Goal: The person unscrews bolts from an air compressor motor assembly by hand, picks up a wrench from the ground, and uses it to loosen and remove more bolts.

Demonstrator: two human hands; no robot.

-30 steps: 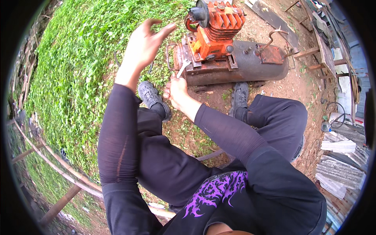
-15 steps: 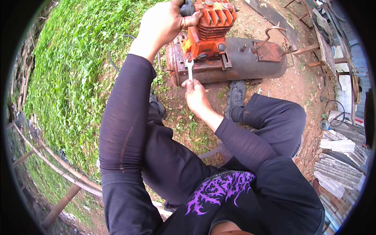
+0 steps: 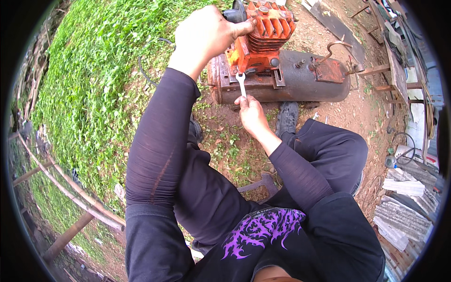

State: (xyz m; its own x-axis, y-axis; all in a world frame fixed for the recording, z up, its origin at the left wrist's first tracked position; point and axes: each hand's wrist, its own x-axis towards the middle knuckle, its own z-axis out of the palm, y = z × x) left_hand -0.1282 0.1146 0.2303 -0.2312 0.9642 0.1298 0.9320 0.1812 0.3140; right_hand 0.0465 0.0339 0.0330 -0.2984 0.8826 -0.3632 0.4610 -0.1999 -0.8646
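Bare dirt and grass underfoot; left hand (image 3: 206, 35) grips the orange compressor (image 3: 263, 35) top, right hand (image 3: 251, 113) clenches a wrench (image 3: 241, 83), its head hidden against the base.

No packages, labels, signs or screens visible anywhere in view

One wrench (image 3: 241, 83), one orange pump (image 3: 261, 35), one rusty tank (image 3: 300, 80), two hands, two shoes, one black hose (image 3: 150, 51).
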